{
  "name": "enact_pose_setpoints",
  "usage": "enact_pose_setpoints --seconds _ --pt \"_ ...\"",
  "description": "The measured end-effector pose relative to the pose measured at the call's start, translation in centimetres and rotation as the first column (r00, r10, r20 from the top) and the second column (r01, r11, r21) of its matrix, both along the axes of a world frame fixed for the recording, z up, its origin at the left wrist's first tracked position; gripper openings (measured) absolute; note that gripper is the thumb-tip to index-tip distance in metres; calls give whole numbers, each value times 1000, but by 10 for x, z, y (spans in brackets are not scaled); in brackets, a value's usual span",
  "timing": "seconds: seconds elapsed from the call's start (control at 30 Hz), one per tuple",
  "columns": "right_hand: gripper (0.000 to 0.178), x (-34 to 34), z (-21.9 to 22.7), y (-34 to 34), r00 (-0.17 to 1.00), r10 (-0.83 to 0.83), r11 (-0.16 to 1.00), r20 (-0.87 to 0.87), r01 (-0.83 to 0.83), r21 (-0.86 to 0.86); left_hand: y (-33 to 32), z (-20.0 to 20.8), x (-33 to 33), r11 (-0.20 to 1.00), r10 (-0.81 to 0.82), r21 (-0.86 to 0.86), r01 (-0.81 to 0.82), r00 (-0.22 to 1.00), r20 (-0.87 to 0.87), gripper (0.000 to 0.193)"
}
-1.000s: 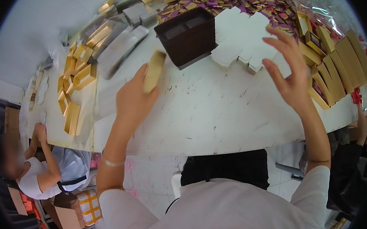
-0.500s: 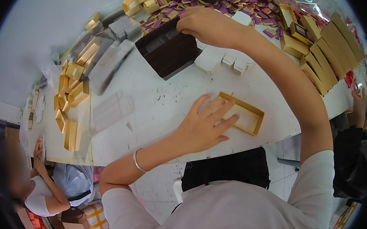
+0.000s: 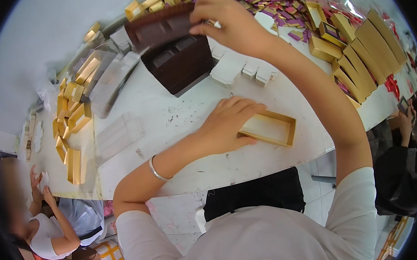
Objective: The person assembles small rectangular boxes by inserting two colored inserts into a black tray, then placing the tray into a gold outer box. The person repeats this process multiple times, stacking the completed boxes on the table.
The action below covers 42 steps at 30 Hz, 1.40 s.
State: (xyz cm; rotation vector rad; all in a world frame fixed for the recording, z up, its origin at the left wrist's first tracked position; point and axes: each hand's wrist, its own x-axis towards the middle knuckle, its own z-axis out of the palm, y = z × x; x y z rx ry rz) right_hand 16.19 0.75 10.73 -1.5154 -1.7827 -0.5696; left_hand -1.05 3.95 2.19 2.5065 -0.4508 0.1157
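My right hand [image 3: 227,25] is raised at the far side of the table, its fingers closed on the edge of a thin dark brown plastic tray insert [image 3: 160,27] with moulded hollows. Below that insert stands a stack of the same brown inserts [image 3: 182,69]. My left hand [image 3: 227,124] grips the left end of a shallow open gold cardboard box [image 3: 292,133], thumb at the near side and fingers over the far side. The box lies on the white table [image 3: 172,166], and its white inside holds nothing that I can see.
White cut pieces [image 3: 228,70] lie beside the stack. Gold boxes stand at left [image 3: 74,166] and right [image 3: 368,61]. Small purple and gold pieces [image 3: 277,4] are heaped at the back. A clear plastic sleeve [image 3: 119,136] lies at left. Co-workers sit at both sides.
My right hand has lifted one brown insert up off the stack. My left hand, open above the gold box before, has closed on its left end.
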Motion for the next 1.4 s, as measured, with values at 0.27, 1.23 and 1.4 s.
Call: enact_pose_setpoints --seconds 0.27,1.23,1.4 --pt "33 -15 0 -157 245 75 990 -967 -132 44 7 -10 -15 978 204 -54 -201 978 42 75" --pt "33 -41 -70 -201 993 91 869 68 -46 -493 9 -4 -14 937 77 -329 -115 989 -128 73" --pt "49 -48 -57 -196 965 52 789 258 119 -603 13 -16 -15 937 125 -314 -152 987 -104 71"
